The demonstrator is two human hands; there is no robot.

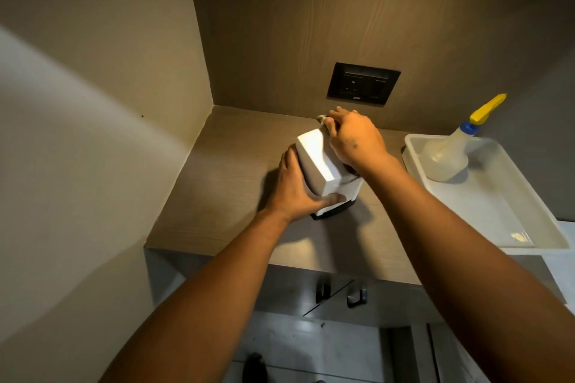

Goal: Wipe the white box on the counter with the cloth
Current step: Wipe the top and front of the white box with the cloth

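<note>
The white box (317,162) with a dark base stands tilted on the wood-grain counter (224,183). My left hand (292,193) grips its left side, thumb across the front lower face. My right hand (354,137) presses on the box's right upper side, closed over a cloth (322,118). Only a small grey tip of the cloth shows past the fingertips, and a dark bit shows under the palm; the rest is hidden.
A white tray (497,221) sits at the right of the counter with a spray bottle (448,155), yellow trigger, lying in it. A black wall socket (362,84) is behind the box. A side wall closes the left. Cabinet handles (356,297) hang below the counter edge.
</note>
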